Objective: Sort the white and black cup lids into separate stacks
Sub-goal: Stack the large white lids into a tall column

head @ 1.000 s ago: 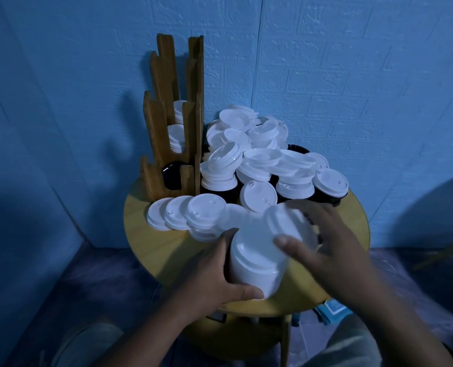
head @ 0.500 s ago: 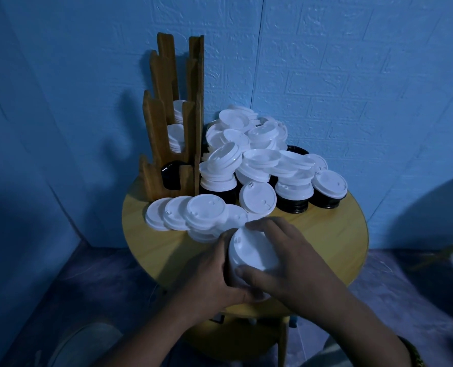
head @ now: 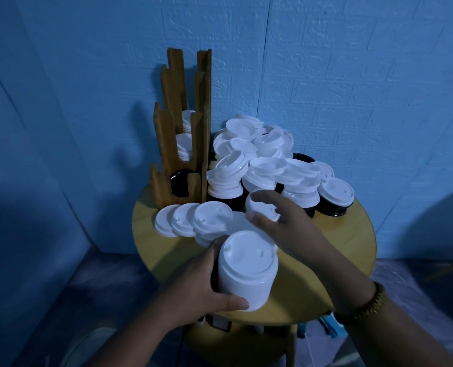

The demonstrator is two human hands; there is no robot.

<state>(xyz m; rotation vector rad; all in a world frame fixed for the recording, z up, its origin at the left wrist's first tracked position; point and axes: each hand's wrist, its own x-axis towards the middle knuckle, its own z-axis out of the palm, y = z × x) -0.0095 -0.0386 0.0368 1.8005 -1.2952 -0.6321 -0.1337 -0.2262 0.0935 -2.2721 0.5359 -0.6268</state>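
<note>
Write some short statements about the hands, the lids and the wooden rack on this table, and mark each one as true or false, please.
1. The left hand grips a stack of white lids. True.
2. The right hand holds a black lid. False: it holds a single white lid.
3. The lowest slot of the wooden rack holds black lids. True.
4. The table has a square top. False: the top is round.
5. A bracelet is on the left wrist. False: it is on the right wrist.
</note>
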